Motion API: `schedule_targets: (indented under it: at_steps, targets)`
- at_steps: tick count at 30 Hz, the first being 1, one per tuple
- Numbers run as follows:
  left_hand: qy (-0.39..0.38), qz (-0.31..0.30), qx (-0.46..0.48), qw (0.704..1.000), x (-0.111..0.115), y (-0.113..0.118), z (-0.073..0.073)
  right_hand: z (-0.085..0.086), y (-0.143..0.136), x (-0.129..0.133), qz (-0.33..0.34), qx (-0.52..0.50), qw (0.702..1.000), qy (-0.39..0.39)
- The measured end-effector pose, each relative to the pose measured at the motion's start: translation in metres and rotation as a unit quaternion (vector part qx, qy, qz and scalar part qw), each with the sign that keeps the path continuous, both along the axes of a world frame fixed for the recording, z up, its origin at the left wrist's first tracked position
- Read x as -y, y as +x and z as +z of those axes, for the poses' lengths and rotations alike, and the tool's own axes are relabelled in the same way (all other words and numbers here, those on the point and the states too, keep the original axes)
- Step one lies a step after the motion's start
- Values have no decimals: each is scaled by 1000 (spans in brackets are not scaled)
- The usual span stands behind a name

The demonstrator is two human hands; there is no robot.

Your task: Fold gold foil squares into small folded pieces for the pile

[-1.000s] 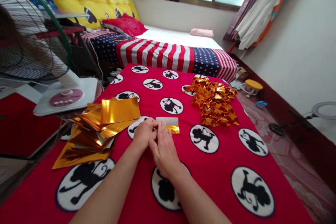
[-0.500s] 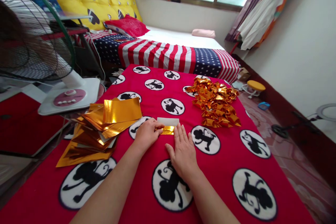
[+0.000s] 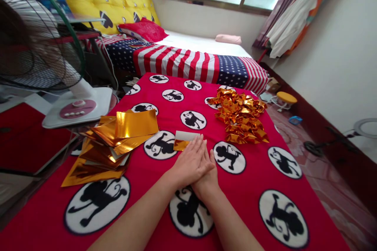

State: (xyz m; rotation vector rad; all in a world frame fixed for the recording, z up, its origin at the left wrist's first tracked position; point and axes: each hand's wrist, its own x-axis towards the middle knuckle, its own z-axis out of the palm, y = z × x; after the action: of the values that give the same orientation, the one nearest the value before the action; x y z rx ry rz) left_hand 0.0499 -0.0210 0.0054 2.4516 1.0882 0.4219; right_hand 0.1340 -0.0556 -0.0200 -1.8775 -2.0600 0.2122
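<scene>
A sheet of gold foil paper (image 3: pixel 180 144) lies partly folded on the red cloth, its pale back showing along the far half. My left hand (image 3: pixel 191 164) rests flat across my right hand (image 3: pixel 207 178), fingers stretched out, at the sheet's right end. Together they cover that end of the paper. Most of my right hand's fingers are hidden under the left; its thumb side and palm edge show. To the left is a loose stack of gold foil sheets (image 3: pixel 137 124). Folded gold paper ingots (image 3: pixel 243 115) sit in a cluster at the right.
The red cloth (image 3: pixel 235 204) with monkey prints covers the table. A fan (image 3: pixel 78 104) stands close by its left edge. Beyond the far edge is a bed (image 3: pixel 182 62) with a striped cover. A yellow stool (image 3: pixel 286 97) is on the floor at the right.
My left hand has moved right, off the left end of the foil sheet and onto my right hand. The sheet's left end is now uncovered.
</scene>
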Motion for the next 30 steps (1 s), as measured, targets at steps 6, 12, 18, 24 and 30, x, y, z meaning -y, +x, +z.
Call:
schedule_targets:
  at_steps: [6, 12, 18, 24, 30]
  targets:
    - [58, 60, -56, 995, -4, -29, -17, 8, 11, 7, -15, 98, 994, -37]
    - [121, 103, -101, 982, -4, -57, -26, 6, 11, 6, -5, 105, 994, -4]
    - [168, 133, -110, 970, 0, -57, -25, 7, 10, 6, -5, 99, 995, 5]
    - [177, 138, -105, 969, 2, -53, -22, 9, 9, 7, -9, 92, 996, 1]
    - [177, 146, -99, 968, 0, -53, -26, 10, 9, 7, -14, 88, 996, 5]
